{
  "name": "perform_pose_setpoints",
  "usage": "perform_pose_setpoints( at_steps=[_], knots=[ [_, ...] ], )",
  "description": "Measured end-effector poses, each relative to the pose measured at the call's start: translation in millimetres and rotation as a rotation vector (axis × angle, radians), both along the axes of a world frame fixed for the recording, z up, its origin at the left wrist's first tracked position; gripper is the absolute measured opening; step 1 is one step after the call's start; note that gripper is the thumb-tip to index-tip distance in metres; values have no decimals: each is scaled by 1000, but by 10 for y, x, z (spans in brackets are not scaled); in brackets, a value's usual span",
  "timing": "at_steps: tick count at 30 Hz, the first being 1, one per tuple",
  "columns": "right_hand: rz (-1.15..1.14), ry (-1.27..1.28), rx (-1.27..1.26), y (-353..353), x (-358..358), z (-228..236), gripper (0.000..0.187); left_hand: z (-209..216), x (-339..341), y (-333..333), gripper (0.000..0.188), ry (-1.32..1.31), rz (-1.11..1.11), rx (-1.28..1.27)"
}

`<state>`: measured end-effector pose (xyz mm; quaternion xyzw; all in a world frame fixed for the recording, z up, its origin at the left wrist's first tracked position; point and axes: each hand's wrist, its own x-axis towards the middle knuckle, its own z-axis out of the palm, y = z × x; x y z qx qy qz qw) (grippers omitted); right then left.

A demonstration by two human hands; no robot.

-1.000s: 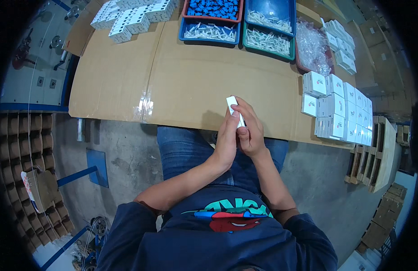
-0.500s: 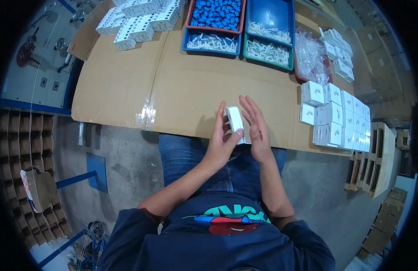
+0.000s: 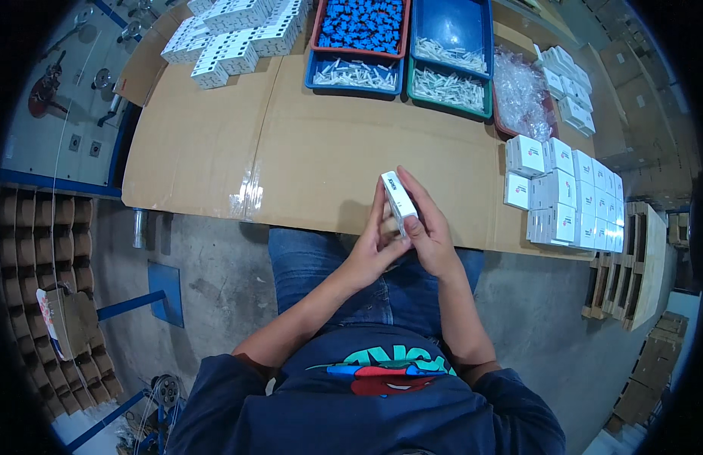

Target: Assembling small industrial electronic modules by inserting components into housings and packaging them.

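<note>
Holding a slim white carton (image 3: 398,196) between both hands, with the left hand (image 3: 371,249) wrapped along its left side and the right hand (image 3: 435,239) along its right, and with the right thumb (image 3: 413,225) laid on the near end. Tilted, with a narrow printed face turned up, and seen against the cardboard sheet (image 3: 351,148) just inside its near edge, beyond the jeans (image 3: 309,265). Cannot tell whether resting on the cardboard or lifted clear. To the right, near the sheet's edge, stacked in rows: white boxes (image 3: 567,201). At the far left, piled up: white cartons with dark markings (image 3: 230,57). Along the far side, set close together: a red tray (image 3: 359,52) of blue pieces, blue and green trays (image 3: 451,111) of thin white pieces, and clear plastic packaging (image 3: 524,87).
</note>
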<state>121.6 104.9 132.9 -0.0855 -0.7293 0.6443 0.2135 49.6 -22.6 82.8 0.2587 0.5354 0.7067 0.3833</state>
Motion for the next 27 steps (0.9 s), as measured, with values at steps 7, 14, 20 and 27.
perform_pose_setpoints(
  at_steps=[7,14,20,27],
  knots=[
    [-41,21,329,51,29,-100,78,576,-9,31,76,-599,-88,2],
    [-60,96,418,12,-10,-125,75,662,32,69,75,-524,-30,-57],
    [-85,138,470,18,-7,-158,71,505,117,130,75,-481,37,8],
    [-109,169,503,58,-1,-167,68,650,55,77,70,-625,0,-34]
  ],
)
